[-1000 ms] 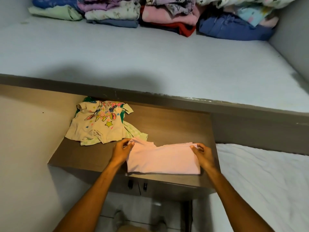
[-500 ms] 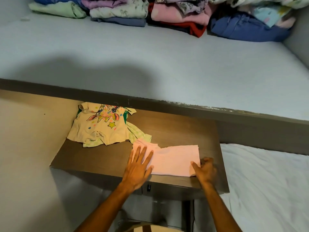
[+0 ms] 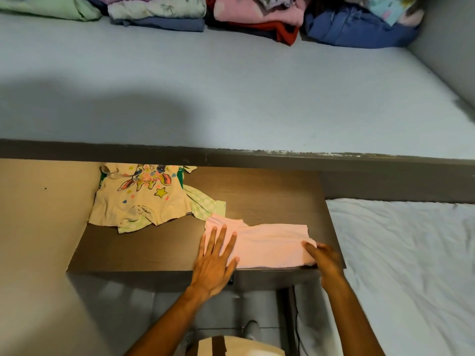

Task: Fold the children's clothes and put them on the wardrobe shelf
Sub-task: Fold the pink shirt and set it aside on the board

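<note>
A pink garment (image 3: 267, 245), folded into a flat strip, lies near the front edge of the brown desk (image 3: 270, 191). My left hand (image 3: 214, 260) rests flat on its left end, fingers spread. At the strip's right end my right hand (image 3: 322, 256) pinches the cloth between its fingers. A cream printed shirt (image 3: 140, 199) lies crumpled at the desk's back left, over a pale green piece (image 3: 205, 205). The wardrobe shelf (image 3: 231, 98) spreads above the desk, with stacks of folded clothes (image 3: 257, 14) along its back.
A grey wall (image 3: 447, 44) closes the shelf on the right. A bed with a white sheet (image 3: 411, 265) lies right of the desk. A beige panel (image 3: 38, 227) flanks the desk on the left. My feet show on the tiled floor (image 3: 164, 301) below.
My left hand let go of the garment's left corner and came down flat on it. My right hand dropped to the lower right corner. The camera tilted slightly down.
</note>
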